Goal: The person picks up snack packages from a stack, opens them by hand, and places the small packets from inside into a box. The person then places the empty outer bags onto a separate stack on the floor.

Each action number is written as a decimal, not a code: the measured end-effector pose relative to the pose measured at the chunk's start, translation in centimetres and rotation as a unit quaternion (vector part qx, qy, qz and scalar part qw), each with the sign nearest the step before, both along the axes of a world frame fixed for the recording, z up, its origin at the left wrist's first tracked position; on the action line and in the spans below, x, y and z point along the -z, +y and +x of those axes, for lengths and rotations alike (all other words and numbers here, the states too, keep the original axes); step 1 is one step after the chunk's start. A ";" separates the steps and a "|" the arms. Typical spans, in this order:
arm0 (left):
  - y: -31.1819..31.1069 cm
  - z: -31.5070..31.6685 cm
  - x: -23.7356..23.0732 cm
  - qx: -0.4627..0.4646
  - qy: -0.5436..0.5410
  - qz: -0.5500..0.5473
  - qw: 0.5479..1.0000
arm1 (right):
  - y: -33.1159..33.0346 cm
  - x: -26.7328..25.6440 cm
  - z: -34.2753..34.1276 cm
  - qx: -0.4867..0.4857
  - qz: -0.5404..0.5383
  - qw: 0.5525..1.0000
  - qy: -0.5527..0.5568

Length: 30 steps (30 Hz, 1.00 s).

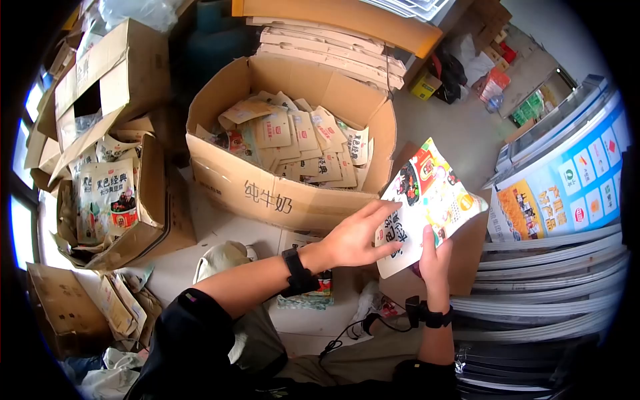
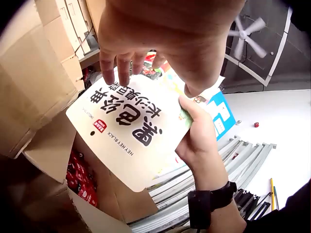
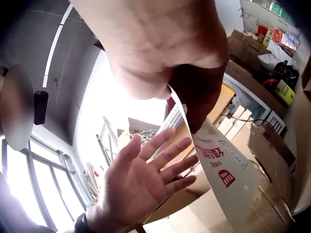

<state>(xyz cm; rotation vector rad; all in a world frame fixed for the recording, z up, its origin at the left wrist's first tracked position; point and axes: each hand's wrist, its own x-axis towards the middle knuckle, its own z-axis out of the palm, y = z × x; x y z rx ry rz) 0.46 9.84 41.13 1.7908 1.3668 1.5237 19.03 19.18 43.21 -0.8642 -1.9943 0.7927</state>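
A flat white food pouch (image 1: 433, 212) with black lettering and a colourful printed picture is held up in front of the body. My right hand (image 1: 435, 261) pinches its edge, thumb on the front and fingers behind. In the head view, my left hand (image 1: 351, 239) is at the opposite edge with fingers extended over the lettering. From the right wrist, the left hand (image 3: 146, 182) appears with spread fingers and its palm towards the pouch (image 3: 227, 177). The left wrist view shows a hole near one end of the pouch (image 2: 114, 153).
A large carton (image 1: 267, 195) of similar pouches stands ahead. Another filled carton (image 1: 157, 200) is at the left, above a smaller box (image 1: 63, 310). Beneath the right hand is a brown box (image 1: 470, 260) with red packets (image 2: 80, 179) inside. Stacked white-edged frames (image 1: 553, 273) fill the right side.
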 end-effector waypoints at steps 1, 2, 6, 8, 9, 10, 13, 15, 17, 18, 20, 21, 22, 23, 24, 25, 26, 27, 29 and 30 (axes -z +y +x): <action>-0.1 -0.2 0.0 0.000 -0.004 -0.001 1.000 | -0.4 -0.4 -0.2 -0.011 -0.039 0.999 0.033; -0.1 -0.6 -0.1 -0.023 -0.005 0.000 1.000 | -0.7 -0.6 -0.3 -0.018 -0.079 0.994 0.067; 0.1 -2.6 -0.8 -0.070 -0.011 0.029 0.997 | -0.7 -0.8 -0.7 -0.013 -0.102 0.992 0.068; 0.1 -3.3 -0.3 -0.072 -0.013 0.039 0.997 | -1.0 -0.6 -0.6 -0.016 -0.060 0.998 0.019; -0.1 -3.5 0.0 -0.086 -0.016 0.029 0.996 | -1.0 -0.7 -0.8 -0.014 -0.056 0.998 -0.003; -0.3 -3.7 0.1 -0.097 -0.020 0.016 0.995 | -1.0 -0.5 -1.2 -0.005 -0.047 0.998 0.038; -0.3 -4.6 0.1 -0.137 -0.013 -0.025 0.990 | -1.0 -0.3 -1.1 -0.014 -0.068 0.988 0.137; -0.3 -4.7 0.5 -0.156 -0.014 -0.095 0.983 | -0.9 0.4 -1.0 -0.026 -0.050 0.982 0.180; -0.4 -4.6 0.0 -0.116 -0.043 -0.169 0.978 | -1.2 0.7 -1.3 0.027 -0.055 0.951 0.305; -0.3 -4.1 0.2 -0.078 -0.129 -0.223 0.963 | -1.4 0.8 -1.5 -0.002 -0.063 0.935 0.348; 0.4 -3.5 1.6 0.015 -0.267 -0.281 0.922 | -2.3 0.9 -2.2 -0.011 -0.086 0.920 0.381; 0.2 -3.3 0.8 0.113 -0.380 -0.284 0.873 | -2.7 1.0 -2.3 -0.026 -0.117 0.903 0.412; 0.3 -2.8 0.7 0.142 -0.470 -0.287 0.823 | -2.7 1.6 -1.8 -0.025 -0.134 0.909 0.394; 0.4 -2.5 0.8 0.170 -0.554 -0.290 0.762 | -2.8 2.0 -1.6 -0.047 -0.129 0.918 0.372; 0.7 -2.7 1.1 0.190 -0.605 -0.283 0.719 | -2.5 3.5 -0.5 -0.060 -0.084 0.952 0.289; 0.9 -2.9 1.2 0.189 -0.621 -0.279 0.707 | -2.5 3.8 -0.1 -0.067 -0.040 0.976 0.202; 0.9 -3.3 0.9 0.177 -0.602 -0.245 0.739 | -2.5 3.3 0.6 -0.052 -0.030 0.976 0.207; 0.7 -3.6 0.2 0.166 -0.582 -0.208 0.768 | -3.2 1.1 0.4 -0.091 -0.116 0.972 0.183; 1.0 -4.6 0.3 0.134 -0.561 -0.177 0.797 | -2.5 0.0 1.1 -0.115 -0.191 0.961 0.164; 1.1 -5.0 0.1 0.127 -0.555 -0.149 0.809 | -1.2 1.0 1.7 -0.159 -0.198 0.939 0.232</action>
